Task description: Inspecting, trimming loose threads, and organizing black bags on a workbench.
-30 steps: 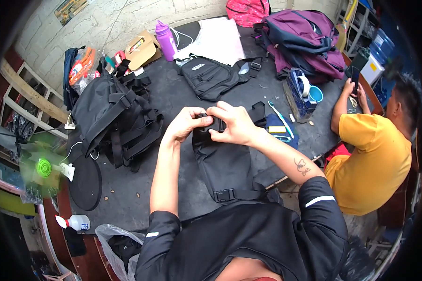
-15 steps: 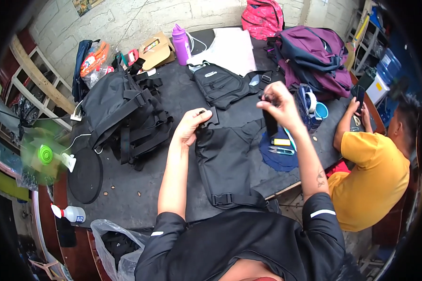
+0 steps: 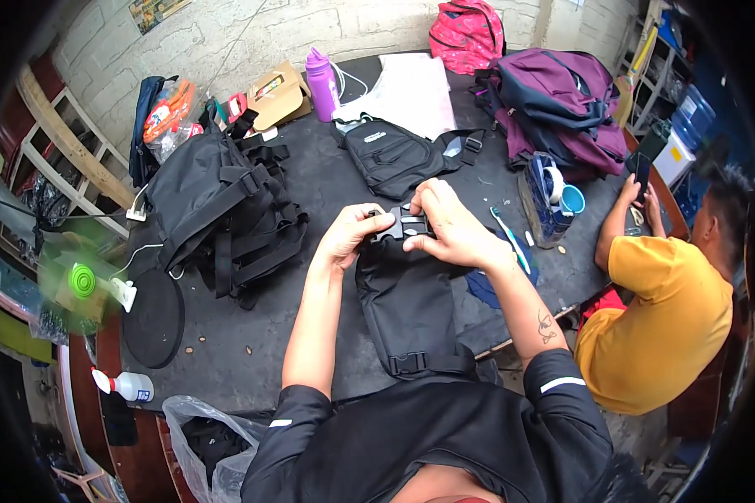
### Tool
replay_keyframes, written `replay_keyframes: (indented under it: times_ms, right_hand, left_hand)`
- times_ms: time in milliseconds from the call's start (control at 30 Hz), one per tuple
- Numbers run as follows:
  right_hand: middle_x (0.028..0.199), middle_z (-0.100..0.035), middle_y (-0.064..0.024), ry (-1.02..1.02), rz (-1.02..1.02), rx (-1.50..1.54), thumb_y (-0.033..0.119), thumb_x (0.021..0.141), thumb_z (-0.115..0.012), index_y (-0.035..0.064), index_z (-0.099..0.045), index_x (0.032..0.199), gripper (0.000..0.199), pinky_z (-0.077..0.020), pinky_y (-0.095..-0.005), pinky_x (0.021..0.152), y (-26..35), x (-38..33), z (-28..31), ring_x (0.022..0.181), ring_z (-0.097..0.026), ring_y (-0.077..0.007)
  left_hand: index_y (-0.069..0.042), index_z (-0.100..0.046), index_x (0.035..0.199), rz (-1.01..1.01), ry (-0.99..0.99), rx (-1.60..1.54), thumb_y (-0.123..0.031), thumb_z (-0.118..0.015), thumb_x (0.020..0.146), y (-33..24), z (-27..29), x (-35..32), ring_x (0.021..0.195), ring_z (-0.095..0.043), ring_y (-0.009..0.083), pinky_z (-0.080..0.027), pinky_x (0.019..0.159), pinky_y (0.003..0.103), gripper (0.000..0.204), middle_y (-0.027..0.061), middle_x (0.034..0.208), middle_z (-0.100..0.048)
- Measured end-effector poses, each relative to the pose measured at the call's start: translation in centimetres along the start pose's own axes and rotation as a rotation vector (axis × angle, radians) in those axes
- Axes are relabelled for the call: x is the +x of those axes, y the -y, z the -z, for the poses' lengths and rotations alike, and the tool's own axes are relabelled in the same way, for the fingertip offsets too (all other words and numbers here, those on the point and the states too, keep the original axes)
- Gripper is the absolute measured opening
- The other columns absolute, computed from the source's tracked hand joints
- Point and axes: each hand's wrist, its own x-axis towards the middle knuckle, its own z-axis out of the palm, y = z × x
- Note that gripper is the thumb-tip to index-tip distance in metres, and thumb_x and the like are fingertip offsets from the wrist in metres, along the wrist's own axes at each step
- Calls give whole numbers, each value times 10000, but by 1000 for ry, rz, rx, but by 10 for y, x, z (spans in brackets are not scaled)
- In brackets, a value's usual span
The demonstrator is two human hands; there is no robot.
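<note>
Both my hands meet over the top end of a black bag lying in front of me. My left hand pinches one half of a black plastic buckle. The other half, with its prongs pointing left, is between the fingers of my right hand. The two halves are lined up close together; whether they are locked I cannot tell. At the bag's near end is a second buckle on a strap. A small black bag lies just beyond my hands.
Black bags with straps are heaped on the left, near a blurred fan. A purple backpack, a tape holder and a purple bottle stand farther back. A person in yellow sits at the right, holding a phone.
My right hand has come left and down, bringing its buckle half up against the one in my left hand. The left hand has shifted only slightly.
</note>
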Motion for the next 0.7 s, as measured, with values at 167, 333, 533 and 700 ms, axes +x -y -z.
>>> replay_keyframes:
  times_ms: [167, 333, 533, 700]
  right_hand:
    - [1015, -465, -131, -44, 47, -74, 277, 709, -787, 13, -485, 1077, 544, -392, -406, 871, 6, 3, 6, 962, -465, -316]
    - [1066, -455, -144, 2, 19, -52, 244, 693, -800, 31, -441, 1221, 672, -382, -419, 909, 7, 1, 2, 994, -451, -330]
    - [1378, -308, -200, -168, 45, 235, 407, 585, -873, 100, -211, 1476, 1151, -293, -506, 1088, 3, -2, -23, 1293, -309, -425]
    - [1373, -342, -191, -296, -96, 459, 256, 605, -887, 126, -152, 1497, 1163, -358, -473, 1054, 0, -7, -52, 1234, -425, -378]
  left_hand:
    - [-88, -658, 763, 18, 17, -2, -199, -749, 823, -4, 1, -2, 596, -469, 19, -339, 545, 198, 155, -65, 681, -576]
    - [-79, -657, 787, 1, 26, 37, -177, -735, 838, -4, -3, -2, 636, -478, 14, -350, 589, 196, 135, -64, 709, -593]
    - [-77, -639, 803, -41, -24, 23, -156, -734, 842, 3, -15, 0, 643, -541, 27, -411, 601, 189, 130, -48, 721, -622]
    - [-77, -637, 814, -65, 18, -64, -242, -732, 853, 13, -24, 4, 715, -546, 36, -422, 654, 210, 194, -40, 766, -623]
